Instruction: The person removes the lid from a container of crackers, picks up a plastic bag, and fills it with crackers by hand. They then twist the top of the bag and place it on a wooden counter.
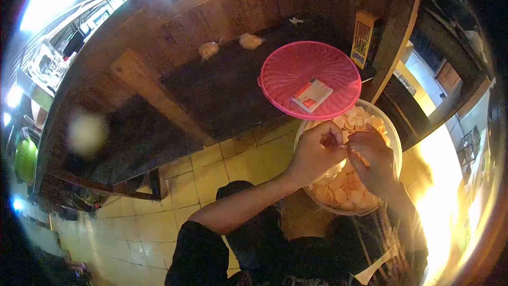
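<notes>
My left hand (316, 153) and my right hand (374, 160) meet fingertip to fingertip over a large round tub (398, 153). Both are closed in a pinch at what looks like the neck of a small clear plastic bag (335, 169), mostly hidden beneath my left hand. Pale orange crackers (346, 193) fill the tub under my hands. Just beyond the tub's far rim lies a pink round lid (280, 74), with a white and red packet (313, 95) on it.
Two small filled bags, a left bag (208, 50) and a right bag (250, 41), lie on the dark wooden shelf (185, 79). A yellow and black box (365, 39) stands beside a wooden post (399, 37). Yellow tiles (246, 164) cover the floor.
</notes>
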Available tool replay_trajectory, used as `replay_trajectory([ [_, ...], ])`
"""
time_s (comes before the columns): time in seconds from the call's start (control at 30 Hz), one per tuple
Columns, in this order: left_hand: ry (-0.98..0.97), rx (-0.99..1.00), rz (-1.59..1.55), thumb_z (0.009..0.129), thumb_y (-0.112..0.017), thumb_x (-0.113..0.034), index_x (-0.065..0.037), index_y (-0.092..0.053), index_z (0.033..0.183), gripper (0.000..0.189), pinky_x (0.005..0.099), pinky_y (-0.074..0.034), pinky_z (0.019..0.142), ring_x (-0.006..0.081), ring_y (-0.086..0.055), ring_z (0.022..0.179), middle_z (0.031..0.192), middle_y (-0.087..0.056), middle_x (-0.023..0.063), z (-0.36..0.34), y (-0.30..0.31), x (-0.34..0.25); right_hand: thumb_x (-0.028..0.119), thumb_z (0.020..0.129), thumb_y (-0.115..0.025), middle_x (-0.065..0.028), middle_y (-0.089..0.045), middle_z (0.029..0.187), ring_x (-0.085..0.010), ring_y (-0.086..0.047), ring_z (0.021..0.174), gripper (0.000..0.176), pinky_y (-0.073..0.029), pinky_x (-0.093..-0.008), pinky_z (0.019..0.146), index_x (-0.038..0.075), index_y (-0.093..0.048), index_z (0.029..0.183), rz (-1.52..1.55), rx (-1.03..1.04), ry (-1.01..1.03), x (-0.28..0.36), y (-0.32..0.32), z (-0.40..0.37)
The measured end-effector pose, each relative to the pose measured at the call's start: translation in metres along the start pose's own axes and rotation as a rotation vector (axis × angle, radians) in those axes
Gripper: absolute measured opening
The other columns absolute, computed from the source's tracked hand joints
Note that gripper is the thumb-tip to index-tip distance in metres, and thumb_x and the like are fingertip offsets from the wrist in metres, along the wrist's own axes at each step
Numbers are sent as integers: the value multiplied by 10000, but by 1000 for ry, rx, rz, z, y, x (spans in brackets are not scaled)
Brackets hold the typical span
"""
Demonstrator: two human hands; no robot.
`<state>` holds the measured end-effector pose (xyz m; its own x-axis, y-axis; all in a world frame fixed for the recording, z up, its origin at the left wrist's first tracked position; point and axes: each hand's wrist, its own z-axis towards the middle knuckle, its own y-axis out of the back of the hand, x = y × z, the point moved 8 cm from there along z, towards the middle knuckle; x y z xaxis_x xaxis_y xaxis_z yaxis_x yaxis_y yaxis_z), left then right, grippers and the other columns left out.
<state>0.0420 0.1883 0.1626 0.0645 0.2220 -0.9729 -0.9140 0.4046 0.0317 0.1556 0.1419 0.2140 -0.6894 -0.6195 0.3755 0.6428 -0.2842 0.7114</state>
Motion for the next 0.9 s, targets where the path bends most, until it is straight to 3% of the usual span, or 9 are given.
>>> replay_trajectory([
  [0.07,-43,-18,-127,779,-634,23,-41,-552,851,126,249,-467,715,86,-551,751,811,-577,7,-1,3,-5,105,675,-754,-82,-658,876,-253,-640,893,194,-460,-432,909,57,-648,830,-96,-26,71,1,-2,-2],
  [0.13,-48,-25,-61,782,-642,15,-34,-571,864,119,247,-468,726,83,-559,766,826,-593,9,-3,3,-6,130,660,-767,-72,-658,861,-256,-637,884,208,-464,-439,894,68,-654,824,-190,-46,147,10,2,-3],
  [0.3,-79,11,228,796,-667,-19,-19,-628,897,109,239,-472,745,75,-580,802,853,-639,13,-7,-3,-13,138,678,-710,-75,-623,764,-280,-606,770,161,-472,-396,745,79,-673,823,-239,83,-106,1,5,-2],
  [0.63,-19,88,196,824,-651,-28,-6,-670,1027,206,232,-488,729,84,-593,803,917,-682,43,-7,-11,-3,143,684,-661,-115,-610,727,-318,-591,688,166,-482,-416,715,53,-676,823,-145,136,-84,-9,-5,-10],
  [0.7,5,118,161,829,-646,-27,-7,-671,1046,220,237,-492,726,92,-597,802,925,-685,48,-8,-15,2,146,683,-665,-119,-616,728,-322,-596,666,169,-492,-425,691,64,-680,831,-149,251,-106,-12,-10,-10],
  [0.83,-6,84,188,840,-639,-29,3,-668,1064,228,263,-503,745,133,-621,823,962,-685,85,-7,-16,1,154,691,-665,-128,-611,707,-323,-606,644,159,-495,-420,627,62,-679,820,-162,241,-161,-20,-9,-12],
  [0.9,-60,76,199,841,-635,-28,6,-668,1065,230,281,-508,768,163,-630,846,990,-682,99,-6,-16,-4,166,706,-662,-134,-598,654,-312,-607,601,133,-487,-395,566,42,-667,753,39,147,-202,-24,-4,-10],
])
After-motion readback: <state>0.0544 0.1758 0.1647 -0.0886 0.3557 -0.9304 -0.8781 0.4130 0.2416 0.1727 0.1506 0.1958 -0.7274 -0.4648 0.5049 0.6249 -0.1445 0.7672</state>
